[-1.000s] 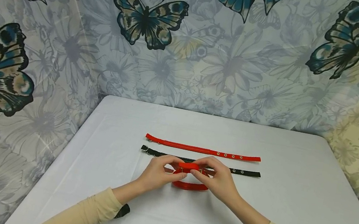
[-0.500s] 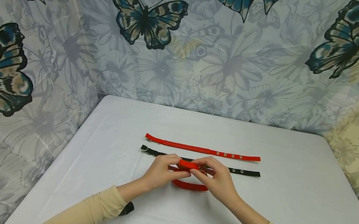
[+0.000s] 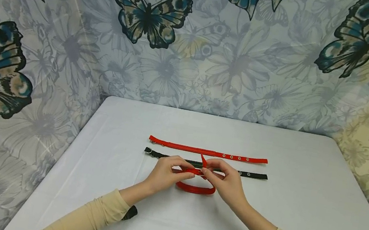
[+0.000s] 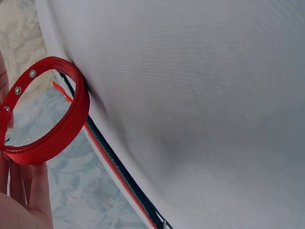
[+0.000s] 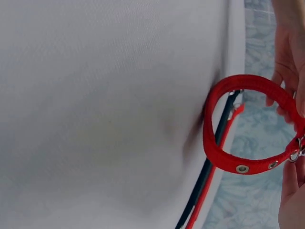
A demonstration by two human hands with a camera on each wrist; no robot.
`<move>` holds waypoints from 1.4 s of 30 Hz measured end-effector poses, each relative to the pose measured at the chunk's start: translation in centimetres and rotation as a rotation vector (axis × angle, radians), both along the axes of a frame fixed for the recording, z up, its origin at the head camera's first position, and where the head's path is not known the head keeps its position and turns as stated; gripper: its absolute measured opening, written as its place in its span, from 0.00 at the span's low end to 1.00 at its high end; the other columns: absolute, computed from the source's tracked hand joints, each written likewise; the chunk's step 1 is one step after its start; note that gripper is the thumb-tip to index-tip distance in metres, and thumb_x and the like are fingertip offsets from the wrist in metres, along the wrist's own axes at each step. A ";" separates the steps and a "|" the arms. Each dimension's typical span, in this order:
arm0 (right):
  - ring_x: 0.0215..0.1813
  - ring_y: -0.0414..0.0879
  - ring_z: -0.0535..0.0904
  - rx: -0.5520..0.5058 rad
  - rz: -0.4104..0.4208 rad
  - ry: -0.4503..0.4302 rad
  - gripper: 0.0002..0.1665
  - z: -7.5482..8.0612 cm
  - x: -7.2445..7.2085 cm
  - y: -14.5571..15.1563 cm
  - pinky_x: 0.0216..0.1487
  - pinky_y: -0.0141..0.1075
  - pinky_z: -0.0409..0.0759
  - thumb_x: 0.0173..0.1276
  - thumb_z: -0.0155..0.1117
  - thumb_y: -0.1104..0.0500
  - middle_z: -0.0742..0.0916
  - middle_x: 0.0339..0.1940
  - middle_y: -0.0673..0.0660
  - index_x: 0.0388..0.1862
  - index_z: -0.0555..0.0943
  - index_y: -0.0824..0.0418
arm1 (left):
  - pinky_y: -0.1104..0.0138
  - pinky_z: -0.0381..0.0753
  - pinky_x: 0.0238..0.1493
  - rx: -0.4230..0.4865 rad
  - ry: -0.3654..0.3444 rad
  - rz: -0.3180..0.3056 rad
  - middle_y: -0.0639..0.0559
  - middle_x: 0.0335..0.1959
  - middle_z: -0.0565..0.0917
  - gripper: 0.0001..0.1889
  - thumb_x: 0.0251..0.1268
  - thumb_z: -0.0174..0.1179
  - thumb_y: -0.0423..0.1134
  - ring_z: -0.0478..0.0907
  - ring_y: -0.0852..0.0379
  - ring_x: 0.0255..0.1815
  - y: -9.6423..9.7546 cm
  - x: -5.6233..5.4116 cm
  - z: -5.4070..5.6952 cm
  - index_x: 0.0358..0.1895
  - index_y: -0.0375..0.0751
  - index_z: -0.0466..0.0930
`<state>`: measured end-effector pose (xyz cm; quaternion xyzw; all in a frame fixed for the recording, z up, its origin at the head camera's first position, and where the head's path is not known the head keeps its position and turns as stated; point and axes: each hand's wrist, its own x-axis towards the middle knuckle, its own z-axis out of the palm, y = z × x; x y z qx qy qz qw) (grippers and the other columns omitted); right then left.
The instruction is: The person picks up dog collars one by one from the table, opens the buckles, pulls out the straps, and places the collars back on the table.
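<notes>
A red collar [image 3: 195, 189] with metal eyelets is bent into a loop, its padded side hanging low over the white table. My left hand [image 3: 168, 173] pinches it left of the buckle, thumb in front and fingers behind. On the other side my right hand [image 3: 228, 179] pinches the strap near the buckle, and the strap's pointed tip [image 3: 203, 160] sticks up beside the fingertips. In the left wrist view the round collar [image 4: 52, 143] shows several eyelets. A metal ring [image 5: 295, 151] shows on the collar in the right wrist view; the buckle is mostly hidden by fingers.
Behind the hands a black collar [image 3: 254, 175] lies straight across the table [image 3: 167, 225], partly covered by the hands. Farther back, a second red collar [image 3: 193, 149] lies parallel to it. A butterfly-patterned cloth [image 3: 242, 72] hangs behind the table.
The red strap end, earlier lying flat across the top between the fingers, now points upright by the right fingertips. The left hand has shifted slightly right; the collars on the table stay put.
</notes>
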<state>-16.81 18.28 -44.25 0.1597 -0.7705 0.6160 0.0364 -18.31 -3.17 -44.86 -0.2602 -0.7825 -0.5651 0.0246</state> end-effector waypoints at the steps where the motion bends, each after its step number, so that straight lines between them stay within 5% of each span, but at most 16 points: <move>1: 0.42 0.48 0.81 -0.003 -0.013 -0.025 0.12 0.0 0.0 0.0 0.43 0.36 0.84 0.65 0.69 0.61 0.84 0.38 0.57 0.46 0.82 0.63 | 0.57 0.84 0.43 0.002 -0.002 0.001 0.43 0.39 0.86 0.11 0.55 0.71 0.30 0.83 0.46 0.42 0.0 0.0 0.1 0.42 0.32 0.86; 10: 0.48 0.45 0.82 -0.087 -0.062 -0.286 0.21 0.1 -0.6 0.1 0.50 0.34 0.81 0.68 0.66 0.55 0.85 0.47 0.59 0.55 0.79 0.66 | 0.61 0.84 0.43 -0.010 -0.012 0.035 0.58 0.38 0.86 0.10 0.56 0.72 0.39 0.82 0.56 0.41 -0.2 -0.7 -0.9 0.42 0.46 0.88; 14: 0.48 0.45 0.83 -0.144 -0.058 -0.385 0.25 0.2 -1.0 0.1 0.51 0.37 0.81 0.68 0.66 0.53 0.85 0.48 0.58 0.58 0.77 0.67 | 0.55 0.81 0.43 -0.021 -0.025 0.031 0.63 0.37 0.86 0.09 0.58 0.71 0.44 0.81 0.61 0.39 -0.4 -0.6 -1.0 0.42 0.51 0.88; 19: 0.48 0.45 0.84 -0.152 -0.040 -0.468 0.27 0.2 -1.5 0.0 0.53 0.41 0.80 0.68 0.66 0.53 0.85 0.47 0.57 0.59 0.76 0.69 | 0.55 0.81 0.41 -0.056 -0.092 0.021 0.64 0.37 0.85 0.12 0.59 0.70 0.45 0.80 0.63 0.39 -0.7 -0.4 -1.0 0.46 0.51 0.87; 26: 0.48 0.44 0.83 -0.133 -0.017 -0.522 0.27 0.0 -1.9 -0.2 0.55 0.44 0.79 0.69 0.65 0.53 0.86 0.46 0.56 0.59 0.76 0.70 | 0.62 0.81 0.37 -0.114 -0.123 -0.007 0.66 0.39 0.85 0.12 0.62 0.68 0.44 0.80 0.63 0.39 -0.9 -0.4 -1.1 0.48 0.49 0.88; 36: 0.44 0.46 0.83 -0.130 0.046 -0.535 0.25 -0.7 -2.0 -0.4 0.55 0.45 0.80 0.68 0.66 0.54 0.86 0.40 0.54 0.56 0.76 0.70 | 0.68 0.82 0.36 -0.126 -0.098 0.047 0.66 0.29 0.83 0.04 0.61 0.69 0.43 0.80 0.65 0.35 -0.5 -1.1 -1.3 0.29 0.51 0.89; 42: 0.44 0.45 0.82 -0.125 0.042 -0.544 0.25 -0.7 -2.1 -0.5 0.54 0.44 0.80 0.68 0.66 0.54 0.86 0.40 0.54 0.56 0.76 0.71 | 0.71 0.82 0.36 -0.182 -0.149 0.021 0.66 0.29 0.84 0.04 0.61 0.68 0.43 0.80 0.66 0.34 -0.4 -1.6 -0.8 0.29 0.52 0.88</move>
